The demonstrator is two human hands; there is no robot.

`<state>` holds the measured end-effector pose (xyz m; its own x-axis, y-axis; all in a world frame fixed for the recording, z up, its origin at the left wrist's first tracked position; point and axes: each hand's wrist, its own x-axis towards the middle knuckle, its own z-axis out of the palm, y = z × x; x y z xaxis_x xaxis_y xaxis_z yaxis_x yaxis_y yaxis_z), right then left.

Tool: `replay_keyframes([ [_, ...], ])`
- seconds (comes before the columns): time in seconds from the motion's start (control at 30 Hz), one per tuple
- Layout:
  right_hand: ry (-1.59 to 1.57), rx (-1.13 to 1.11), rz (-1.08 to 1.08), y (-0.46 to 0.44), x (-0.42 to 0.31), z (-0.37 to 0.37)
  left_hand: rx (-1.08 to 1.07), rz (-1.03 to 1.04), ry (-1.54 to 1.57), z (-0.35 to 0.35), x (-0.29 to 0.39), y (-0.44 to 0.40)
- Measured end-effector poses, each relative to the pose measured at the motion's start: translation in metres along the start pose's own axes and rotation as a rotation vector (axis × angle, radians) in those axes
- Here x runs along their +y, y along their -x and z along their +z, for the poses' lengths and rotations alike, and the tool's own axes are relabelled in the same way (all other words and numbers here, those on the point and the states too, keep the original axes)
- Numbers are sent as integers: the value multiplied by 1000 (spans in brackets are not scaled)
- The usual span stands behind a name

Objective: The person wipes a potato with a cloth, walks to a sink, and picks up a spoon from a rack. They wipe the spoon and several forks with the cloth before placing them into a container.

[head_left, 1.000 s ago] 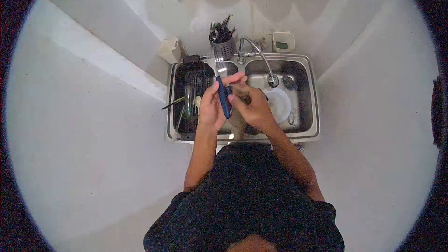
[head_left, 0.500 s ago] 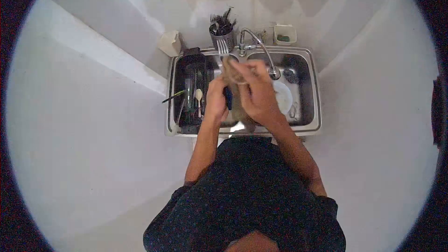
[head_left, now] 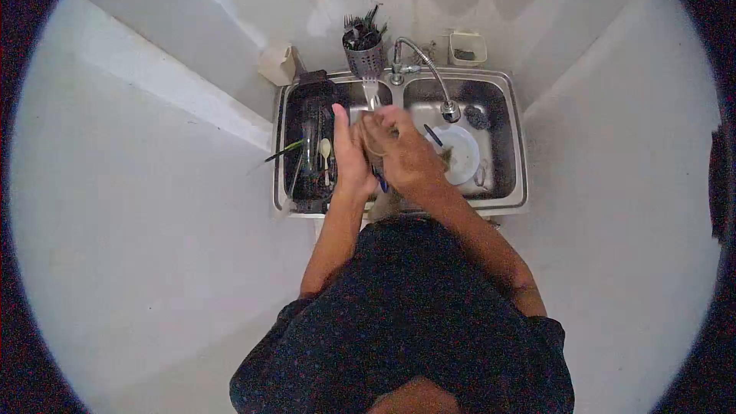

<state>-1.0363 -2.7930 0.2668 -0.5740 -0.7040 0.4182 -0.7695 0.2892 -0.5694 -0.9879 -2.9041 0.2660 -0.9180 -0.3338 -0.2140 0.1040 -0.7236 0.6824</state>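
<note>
Over the middle of the double sink, a fork [head_left: 371,92] points its tines away from me, and a bit of its blue handle shows below my hands. My left hand [head_left: 353,159] lies along the handle with its thumb raised. Across the fork is my right hand [head_left: 408,149], its fingers blurred and curled against my left palm; something brownish shows around them, too smeared to make out. To the right, a white plate [head_left: 464,155] lies in the right basin, with a dark handle [head_left: 433,135] at its edge.
Behind the sink stand a metal holder [head_left: 365,60] full of cutlery, a curved faucet [head_left: 429,65] and a white container [head_left: 468,49]. A dark rack [head_left: 314,107] with a pale spoon [head_left: 326,155] fills the left basin. A dark scrubber [head_left: 477,116] lies in the right basin.
My left thumb has lifted away from the fork. My right hand has shifted down and slightly left over the fork. The dark handle by the plate has come into clearer view.
</note>
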Motion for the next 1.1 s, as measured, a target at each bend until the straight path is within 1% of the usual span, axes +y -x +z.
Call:
replay_keyframes([
  [0.13, -130, -107, 18, 13, -18, -9, -28, 13, 131, -20, 3, -7],
  [0.23, -152, 68, -173, 21, -12, 6, -16, 69, 87, -19, 11, -7],
  [0.27, -159, 37, -142, 24, -13, 5, 25, 102, 148, -12, 10, -8],
  [0.37, -218, -43, -80, 25, -17, -9, 84, 163, 155, -12, 8, -14],
  [0.43, -304, -79, -74, 23, -7, -15, 68, 202, 50, -16, 9, -14],
  [0.53, -510, 242, 60, 10, -8, -39, 44, 239, -139, -19, 14, -9],
  [0.63, -683, 401, 138, -13, -28, -69, 57, 209, -311, -8, 18, 4],
  [0.7, -555, 505, 80, -26, -28, -73, 64, 157, -396, 5, 18, 16],
  [0.73, -489, 555, 51, -32, -27, -74, 23, 194, -529, 6, 15, 19],
  [0.83, -374, 517, -192, -45, -19, -66, -99, 322, -930, 9, 12, 26],
  [0.87, -280, 401, -208, -43, -16, -62, -163, 326, -780, 18, 6, 29],
  [0.97, -102, 283, -267, -42, -19, -61, -95, 358, -796, 8, 4, 26],
  [1.0, -59, 264, -266, -41, -14, -57, -100, 410, -823, 11, 6, 27],
  [1.1, -65, 276, -232, -39, -15, -53, -75, 412, -937, 11, 10, 29],
])
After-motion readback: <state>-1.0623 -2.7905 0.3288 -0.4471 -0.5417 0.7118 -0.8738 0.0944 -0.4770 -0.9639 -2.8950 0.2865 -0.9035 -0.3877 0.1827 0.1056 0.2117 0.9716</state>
